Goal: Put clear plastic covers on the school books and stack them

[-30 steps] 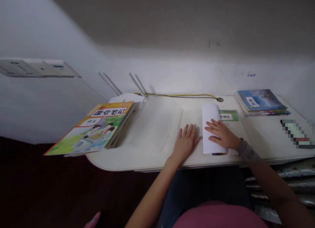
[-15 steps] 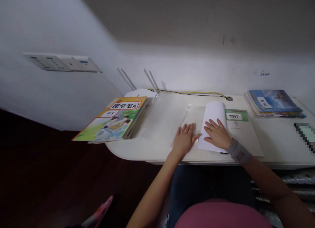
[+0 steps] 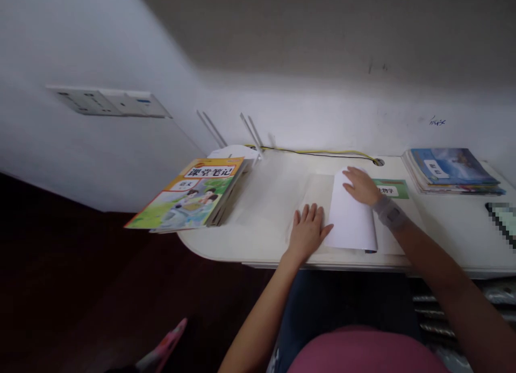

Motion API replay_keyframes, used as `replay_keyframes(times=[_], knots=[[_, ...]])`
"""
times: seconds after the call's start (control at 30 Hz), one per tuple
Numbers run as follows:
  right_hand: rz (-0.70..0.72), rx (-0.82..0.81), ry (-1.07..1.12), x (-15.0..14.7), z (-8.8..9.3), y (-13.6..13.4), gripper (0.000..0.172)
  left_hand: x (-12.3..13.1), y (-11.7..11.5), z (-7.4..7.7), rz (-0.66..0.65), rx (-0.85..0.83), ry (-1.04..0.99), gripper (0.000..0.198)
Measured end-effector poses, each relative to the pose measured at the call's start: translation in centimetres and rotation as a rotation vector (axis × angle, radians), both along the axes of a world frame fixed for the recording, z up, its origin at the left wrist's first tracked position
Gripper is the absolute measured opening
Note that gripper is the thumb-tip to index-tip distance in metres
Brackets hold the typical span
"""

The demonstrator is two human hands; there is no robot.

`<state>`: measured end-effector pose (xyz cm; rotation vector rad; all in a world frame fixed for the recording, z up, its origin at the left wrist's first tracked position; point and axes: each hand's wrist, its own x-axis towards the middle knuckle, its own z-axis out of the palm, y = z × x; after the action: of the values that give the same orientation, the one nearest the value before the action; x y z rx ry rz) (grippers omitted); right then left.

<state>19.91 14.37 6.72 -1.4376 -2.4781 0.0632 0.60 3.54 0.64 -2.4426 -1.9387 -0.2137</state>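
Note:
My left hand lies flat with fingers spread, on a clear plastic cover at the desk's front. Its thumb reaches toward the lower left of a white sheet. The sheet overlaps the left side of a biology textbook with a green band, and its right edge curls up. At the top of the sheet rests my right hand, a grey band on the wrist. Its fingers are bent, with forefinger and thumb apart. Part of the textbook's title is hidden behind this hand.
At the left end of the desk, a stack of workbooks overhangs the edge. Behind it stands a white router with antennas. Cables run along the wall. More books and a phone lie at right.
My right hand has moved up the white sheet to its top, its fingers now more bent. The sheet's lower right edge has lifted into a curl. My left hand stays flat on the plastic.

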Motion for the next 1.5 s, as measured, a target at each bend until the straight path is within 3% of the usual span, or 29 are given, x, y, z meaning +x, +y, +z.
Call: replay_keyframes(times=[0.13, 0.33, 0.83, 1.03, 1.2, 1.33, 1.5], knots=[[-0.204, -0.049, -0.081, 0.5, -0.1, 3.8, 0.057, -0.1, 0.0, 0.0, -0.001, 0.005, -0.017, 0.064], [-0.273, -0.015, -0.128, -0.3, -1.6, 3.6, 0.039, 0.0, -0.1, -0.3, -0.001, 0.044, -0.051, 0.068], [-0.24, 0.052, -0.147, -2.2, -2.5, 3.0, 0.032, 0.0, -0.2, -0.3, 0.004, 0.011, -0.052, 0.067], [-0.247, 0.067, -0.105, -3.1, -2.8, 3.3, 0.029, 0.3, -0.5, 0.7, -0.001, 0.052, -0.028, 0.067], [-0.209, 0.068, -0.024, -4.4, -2.9, 3.7, 0.031, 3.2, -2.2, 1.2, -0.196, 0.106, -0.029, 0.064], [-0.153, 0.067, 0.073, -2.8, -2.2, 4.0, 0.036, 5.1, -3.1, 0.8, -0.313, 0.108, -0.051, 0.064], [-0.056, 0.056, 0.173, 2.7, -3.2, 1.9, 0.037, 4.7, -2.7, 0.3, -0.235, 0.098, -0.042, 0.06]])
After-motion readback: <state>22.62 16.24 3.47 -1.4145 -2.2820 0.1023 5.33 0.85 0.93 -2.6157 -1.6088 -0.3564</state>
